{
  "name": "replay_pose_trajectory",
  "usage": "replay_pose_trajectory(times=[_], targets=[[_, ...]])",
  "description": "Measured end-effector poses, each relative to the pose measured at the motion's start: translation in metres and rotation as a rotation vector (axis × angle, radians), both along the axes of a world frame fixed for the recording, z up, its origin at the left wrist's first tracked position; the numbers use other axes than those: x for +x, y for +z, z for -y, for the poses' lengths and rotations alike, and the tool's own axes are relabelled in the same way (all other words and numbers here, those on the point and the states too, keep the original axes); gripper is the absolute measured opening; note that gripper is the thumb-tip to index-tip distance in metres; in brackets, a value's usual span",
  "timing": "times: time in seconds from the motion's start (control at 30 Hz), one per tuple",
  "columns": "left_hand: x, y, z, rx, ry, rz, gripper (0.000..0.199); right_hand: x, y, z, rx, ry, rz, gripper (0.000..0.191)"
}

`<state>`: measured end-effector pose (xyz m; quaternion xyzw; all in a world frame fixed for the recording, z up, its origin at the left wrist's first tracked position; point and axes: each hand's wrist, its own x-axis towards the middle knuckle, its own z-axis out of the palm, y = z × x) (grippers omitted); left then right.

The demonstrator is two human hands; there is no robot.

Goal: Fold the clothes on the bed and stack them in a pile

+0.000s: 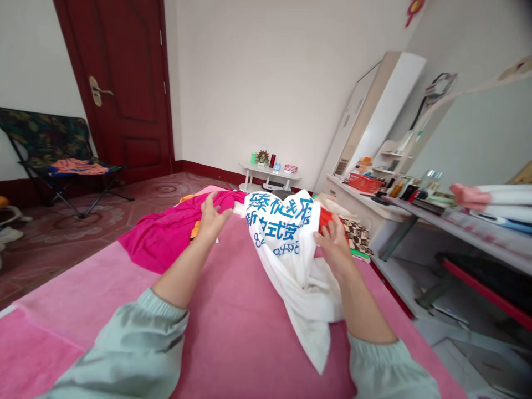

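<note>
A white cloth garment (299, 277) with blue printed characters lies crumpled on the pink bed cover (233, 332), one pointed end trailing toward me. My right hand (334, 246) is at its right edge, fingers spread and apparently touching the fabric; a red cloth (326, 217) shows just behind them. Left of the white garment, my left hand (213, 219) hovers with thumb and fingers apart, nothing in it. Beneath and beyond that hand spreads a bright magenta garment (155, 238), with a bit of orange cloth (194, 230) showing beside it.
At the bed's far right lies a brown-and-cream patterned cloth (356, 235). A dressing table (469, 227) with bottles runs along the right side. A low white table (270, 174) stands by the far wall, and a folding chair (45, 138) holds clothing at left.
</note>
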<state>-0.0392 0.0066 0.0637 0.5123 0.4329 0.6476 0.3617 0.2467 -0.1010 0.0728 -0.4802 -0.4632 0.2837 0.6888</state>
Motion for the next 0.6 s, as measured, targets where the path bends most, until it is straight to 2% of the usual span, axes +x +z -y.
replay_pose_trajectory(times=[0.03,0.07,0.13,0.23,0.33,0.4,0.5,0.6], targets=[[0.002,-0.011,-0.007,-0.016,0.073,-0.05,0.067,0.004,-0.006,-0.004,-0.038,-0.006,0.025,0.092],[0.003,-0.019,-0.011,-0.051,0.092,-0.111,0.066,0.007,-0.011,-0.006,-0.1,0.009,0.071,0.089],[0.009,-0.03,-0.012,-0.15,0.003,-0.231,0.058,0.011,-0.017,-0.007,-0.236,0.083,0.212,0.073],[0.021,-0.034,0.001,-0.268,-0.219,-0.379,0.039,0.011,-0.018,-0.002,-0.4,0.237,0.496,0.05],[0.031,-0.032,0.017,-0.395,-0.435,-0.471,0.019,0.005,-0.012,0.006,-0.531,0.393,0.819,0.04],[0.034,-0.031,0.026,-0.523,-0.611,-0.556,0.022,-0.002,-0.003,0.013,-0.612,0.384,1.022,0.039],[0.036,-0.027,0.036,-0.671,-0.862,-0.672,0.036,-0.014,0.014,0.024,-0.716,0.283,1.221,0.039],[0.04,-0.023,0.043,-0.66,-1.063,-0.693,0.041,-0.025,0.025,0.031,-0.78,0.271,1.322,0.035]])
